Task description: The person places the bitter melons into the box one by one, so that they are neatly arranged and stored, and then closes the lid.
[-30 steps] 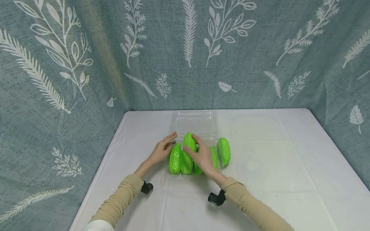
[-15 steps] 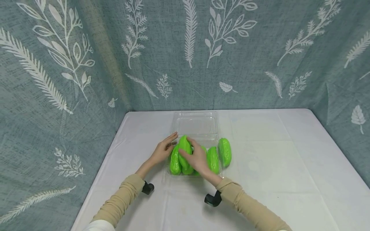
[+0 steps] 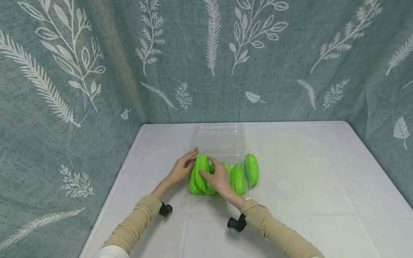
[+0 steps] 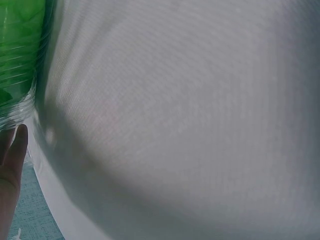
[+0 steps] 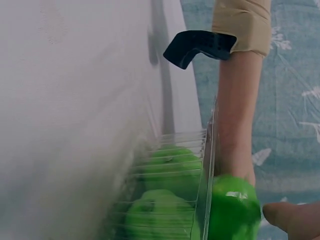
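A bright green, bumpy, elongated vegetable like a bitter melon lies on top of similar ones inside a clear plastic clamshell box. The thumb and fingers of my right hand hold it from the right. In the right wrist view, that upper melon rises above the box wall, the right thumb at its side. My left hand stays at the box's left side with fingers extended; the left wrist view shows a finger at the box corner. The right hand partly hides the middle melons.
The box's transparent lid lies folded back behind it. Another green melon rests on the white table, just right of the box. A patterned blue-green curtain hangs at the back and sides.
The right hand has moved left with the melon, which now lies over the leftmost one, its top lower than before. The left hand has stayed in place.
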A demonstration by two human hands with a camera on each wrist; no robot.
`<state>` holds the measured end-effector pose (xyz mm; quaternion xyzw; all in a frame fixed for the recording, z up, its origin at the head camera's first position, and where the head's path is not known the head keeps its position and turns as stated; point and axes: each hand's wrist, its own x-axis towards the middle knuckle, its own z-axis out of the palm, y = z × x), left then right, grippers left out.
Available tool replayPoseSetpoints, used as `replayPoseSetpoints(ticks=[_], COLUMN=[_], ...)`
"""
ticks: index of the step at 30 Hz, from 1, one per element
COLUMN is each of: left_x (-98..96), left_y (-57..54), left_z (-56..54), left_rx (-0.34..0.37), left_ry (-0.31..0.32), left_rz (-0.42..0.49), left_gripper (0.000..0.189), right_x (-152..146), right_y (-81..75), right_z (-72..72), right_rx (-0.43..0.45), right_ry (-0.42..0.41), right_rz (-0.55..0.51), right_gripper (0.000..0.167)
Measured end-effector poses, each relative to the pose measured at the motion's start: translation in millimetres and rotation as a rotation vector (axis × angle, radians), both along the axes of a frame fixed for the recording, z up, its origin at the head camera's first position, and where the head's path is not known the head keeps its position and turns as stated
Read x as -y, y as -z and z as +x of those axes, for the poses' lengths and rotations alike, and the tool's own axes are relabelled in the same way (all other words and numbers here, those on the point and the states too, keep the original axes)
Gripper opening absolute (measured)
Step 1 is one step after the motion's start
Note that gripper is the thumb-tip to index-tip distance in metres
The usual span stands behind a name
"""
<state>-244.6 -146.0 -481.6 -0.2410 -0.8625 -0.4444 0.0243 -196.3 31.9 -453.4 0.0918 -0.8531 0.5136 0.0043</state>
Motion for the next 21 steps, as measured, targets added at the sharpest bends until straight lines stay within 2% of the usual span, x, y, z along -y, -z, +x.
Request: replayPoseSetpoints(ticks=[2,4,13,21], left_x=[0.0,2.9,3.8,4.2], left_y=[-0.4,9.6,11.3,12.7], left_z=[-0.8,-6.3,-7.9,-7.2], left_rx=[0.010,-0.008,0.025,-0.005], left_ry=[0.003,0.006,-0.004,0.009], left_rz=[0.004,0.002,0.006,0.017], left_gripper=[0.046,0.046,0.046,0.046], right_x=[-0.1,-0.2,-1.3,-0.7], right_y=[0.3,0.8,-0.1,0.2], right_z=[0.3,0.4,2.5,2.9], right_rx=[-0.002,-0.004,-0.006,0.021], right_ry=[-0.001,-0.003,-0.016,-0.016], right_rz=[0.007,0.016,0.006,-0.016], right_gripper=[0.059,0.059,0.059,0.059])
